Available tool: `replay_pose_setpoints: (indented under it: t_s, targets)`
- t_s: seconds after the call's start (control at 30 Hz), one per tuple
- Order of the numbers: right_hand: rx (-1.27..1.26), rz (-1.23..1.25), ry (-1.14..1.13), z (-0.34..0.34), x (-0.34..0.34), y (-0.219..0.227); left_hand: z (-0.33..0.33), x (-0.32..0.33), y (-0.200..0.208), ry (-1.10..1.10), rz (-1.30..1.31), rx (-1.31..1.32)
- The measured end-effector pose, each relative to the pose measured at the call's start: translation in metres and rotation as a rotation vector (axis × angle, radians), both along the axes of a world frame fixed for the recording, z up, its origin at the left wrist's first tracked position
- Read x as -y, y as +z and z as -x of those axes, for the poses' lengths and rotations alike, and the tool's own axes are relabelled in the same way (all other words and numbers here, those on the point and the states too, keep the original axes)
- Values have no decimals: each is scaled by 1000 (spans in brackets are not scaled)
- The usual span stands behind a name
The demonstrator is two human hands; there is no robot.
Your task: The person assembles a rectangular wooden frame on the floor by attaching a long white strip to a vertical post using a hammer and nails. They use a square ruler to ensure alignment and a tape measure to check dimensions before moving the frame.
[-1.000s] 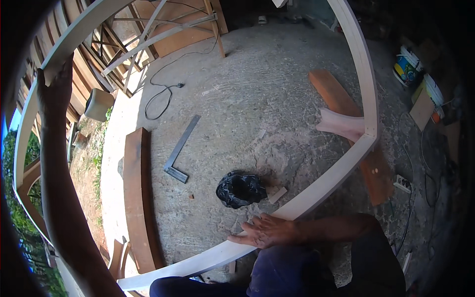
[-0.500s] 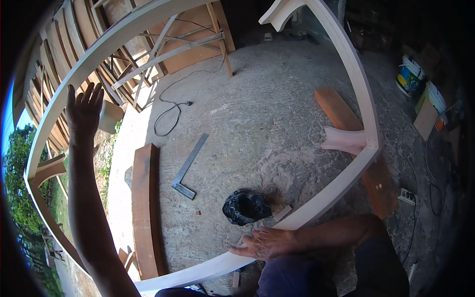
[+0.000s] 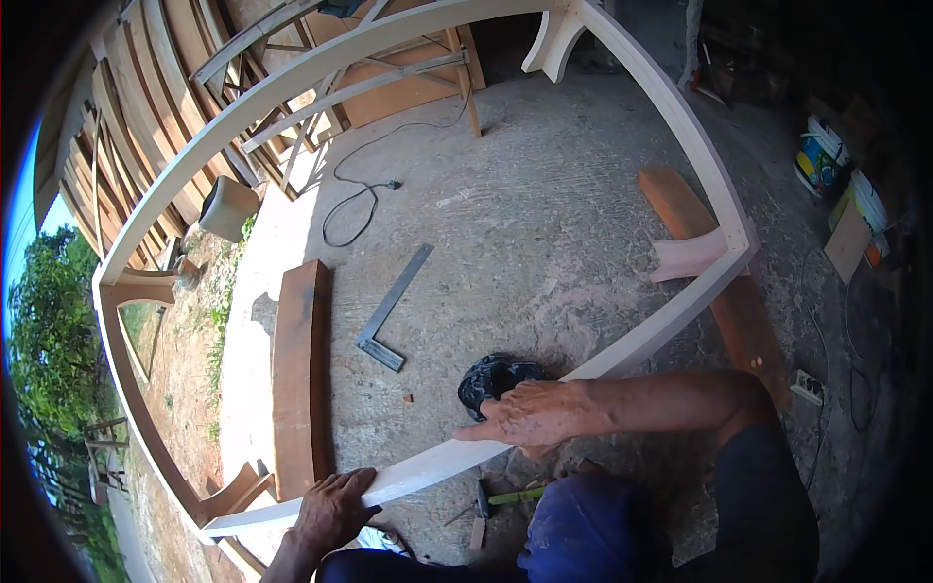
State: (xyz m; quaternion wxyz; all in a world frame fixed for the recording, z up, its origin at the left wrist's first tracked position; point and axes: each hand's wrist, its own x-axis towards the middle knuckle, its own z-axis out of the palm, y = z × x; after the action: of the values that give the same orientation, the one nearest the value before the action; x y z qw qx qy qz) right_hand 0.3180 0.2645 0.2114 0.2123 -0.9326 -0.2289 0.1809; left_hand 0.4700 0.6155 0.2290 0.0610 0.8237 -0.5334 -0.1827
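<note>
A large pale wooden frame (image 3: 418, 472) with curved rails and flared bracket pieces at its corners is held up in front of me. My left hand (image 3: 333, 507) grips its near rail towards the left end, fingers bent over the top. Farther right on the same rail, my right hand (image 3: 533, 416) is closed over the wood, one digit stretched out to the left along it. The undersides of both grips are hidden. Just beyond my right hand lies a black plastic bag (image 3: 474, 385), partly covered by it. A metal try square (image 3: 381, 354) rests on the floor inside the frame's outline.
Brown timber beams lie at left (image 3: 301, 379) and right (image 3: 677, 207). A hammer (image 3: 515, 496) with a green handle is near my knee (image 3: 583, 530). A cable (image 3: 374, 199) coils on the concrete floor. Buckets (image 3: 821, 155) and a power strip (image 3: 806, 388) are at right; boards lean back left.
My left hand has come down from its raised, open position at the far left onto the near rail. The frame has shifted slightly in view, and my right hand sits a little higher.
</note>
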Motion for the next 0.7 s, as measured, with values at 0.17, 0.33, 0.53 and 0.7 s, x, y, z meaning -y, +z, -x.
replay_pose_setpoints:
  t_s: [0.17,0.33,0.53,0.7]
  targets:
    - [-103,-16,0,-24,10,11,-15,2,-15,10,166,207]
    - [-192,-111,-52,-42,25,20,-33,15,-6,49,139,212]
    - [-192,-73,-57,-80,32,35,-67,29,10,78,74,143]
    - [-209,-78,-56,-112,52,26,-96,48,15,61,47,144]
